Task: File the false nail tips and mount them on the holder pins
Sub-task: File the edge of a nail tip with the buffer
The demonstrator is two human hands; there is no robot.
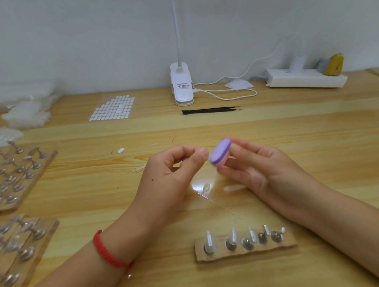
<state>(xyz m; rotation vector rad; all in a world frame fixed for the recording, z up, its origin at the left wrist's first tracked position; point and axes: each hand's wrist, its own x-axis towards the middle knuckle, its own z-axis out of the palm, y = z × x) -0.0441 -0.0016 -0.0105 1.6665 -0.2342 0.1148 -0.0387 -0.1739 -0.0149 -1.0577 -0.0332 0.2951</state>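
- Wooden table (315, 136) under both raised hands, white wall behind.
- Left hand (174, 166), palm inward, thumb and forefinger pinched together; whether a nail tip sits between them cannot be told.
- Right hand (258, 168), palm up, fingers gripping a purple-pink file block (220, 152) touching the left fingertips.
- Holder strip (244, 244) with pins lies near the forearms.

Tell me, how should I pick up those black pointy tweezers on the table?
Pinch the black tweezers around the middle from above, with your fingers on their two long sides. They lie flat on the wooden table with the sharp tips pointing right, so I'd keep nearer the blunt left end. Nothing crowds them, though the lamp base sits just behind.
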